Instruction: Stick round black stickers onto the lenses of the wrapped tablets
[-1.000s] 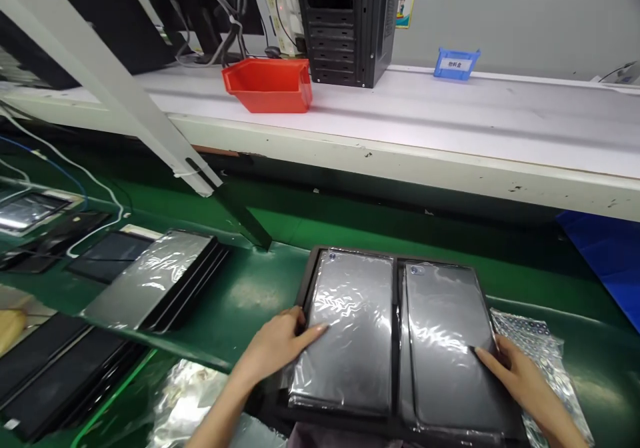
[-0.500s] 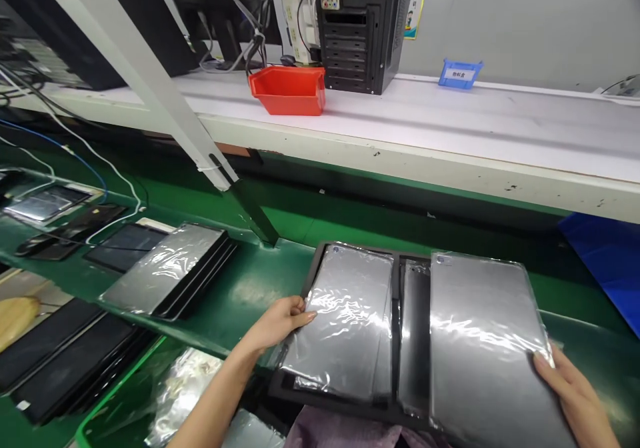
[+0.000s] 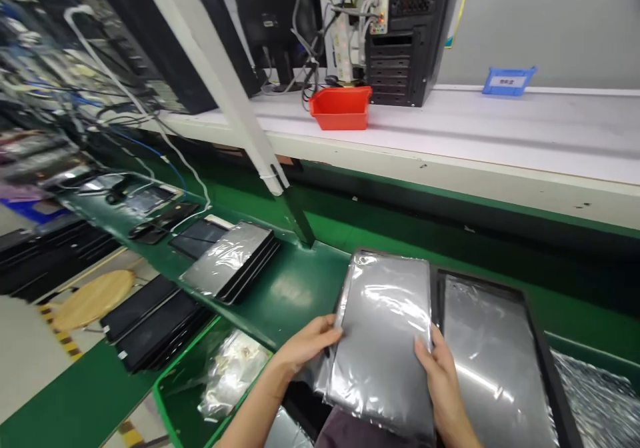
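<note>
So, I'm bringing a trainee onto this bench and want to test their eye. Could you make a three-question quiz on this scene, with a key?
1. True or false: the left hand and the right hand are at opposite edges of a film-wrapped panel.
2. On the white shelf, which is nearer the black computer case: A) the blue bin or B) the red bin?
3. Fill in the colour: the crate holding crumpled clear plastic is ____.

Key: 1. True. 2. B. 3. Green.
</note>
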Demonstrator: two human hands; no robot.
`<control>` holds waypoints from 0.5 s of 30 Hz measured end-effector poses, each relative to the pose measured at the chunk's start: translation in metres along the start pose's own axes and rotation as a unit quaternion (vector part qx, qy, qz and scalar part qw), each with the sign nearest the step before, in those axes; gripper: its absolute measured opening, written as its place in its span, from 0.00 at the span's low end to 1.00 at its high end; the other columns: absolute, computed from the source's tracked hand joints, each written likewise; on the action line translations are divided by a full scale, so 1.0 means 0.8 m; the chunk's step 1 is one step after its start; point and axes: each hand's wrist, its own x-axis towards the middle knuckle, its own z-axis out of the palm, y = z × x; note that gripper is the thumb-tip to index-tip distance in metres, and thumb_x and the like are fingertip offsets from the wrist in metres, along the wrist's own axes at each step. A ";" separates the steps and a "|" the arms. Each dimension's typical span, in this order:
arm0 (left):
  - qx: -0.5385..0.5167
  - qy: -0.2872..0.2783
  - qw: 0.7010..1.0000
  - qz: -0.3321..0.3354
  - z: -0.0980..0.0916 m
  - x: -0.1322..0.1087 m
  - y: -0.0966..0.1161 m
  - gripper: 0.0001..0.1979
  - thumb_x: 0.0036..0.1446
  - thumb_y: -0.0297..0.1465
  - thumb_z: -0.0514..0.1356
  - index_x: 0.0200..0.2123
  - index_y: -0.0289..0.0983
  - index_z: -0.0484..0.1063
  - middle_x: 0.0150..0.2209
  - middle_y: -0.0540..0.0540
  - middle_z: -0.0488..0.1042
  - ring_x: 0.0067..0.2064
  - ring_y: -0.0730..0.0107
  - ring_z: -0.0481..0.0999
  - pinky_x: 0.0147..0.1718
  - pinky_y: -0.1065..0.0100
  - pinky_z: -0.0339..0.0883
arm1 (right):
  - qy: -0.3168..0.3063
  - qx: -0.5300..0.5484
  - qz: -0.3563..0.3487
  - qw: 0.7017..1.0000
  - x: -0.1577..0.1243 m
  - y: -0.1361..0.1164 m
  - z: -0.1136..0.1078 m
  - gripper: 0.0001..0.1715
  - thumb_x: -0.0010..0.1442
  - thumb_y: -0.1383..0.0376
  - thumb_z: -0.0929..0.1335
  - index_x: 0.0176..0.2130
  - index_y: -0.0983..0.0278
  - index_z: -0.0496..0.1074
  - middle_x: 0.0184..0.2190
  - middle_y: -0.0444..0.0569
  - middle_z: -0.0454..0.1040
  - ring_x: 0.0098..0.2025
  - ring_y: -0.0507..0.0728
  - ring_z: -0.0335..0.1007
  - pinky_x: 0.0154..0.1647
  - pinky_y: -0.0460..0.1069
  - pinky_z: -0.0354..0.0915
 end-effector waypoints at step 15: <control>-0.253 0.096 0.958 0.094 0.032 -0.057 -0.050 0.20 0.34 0.34 0.69 0.34 0.33 0.78 0.26 0.45 0.76 0.28 0.65 0.74 0.29 0.69 0.65 | -0.055 -0.304 -0.049 0.950 0.032 0.016 -0.014 0.42 0.52 0.41 0.63 0.56 0.64 0.63 0.54 0.57 0.67 0.51 0.66 0.67 0.47 0.54 0.67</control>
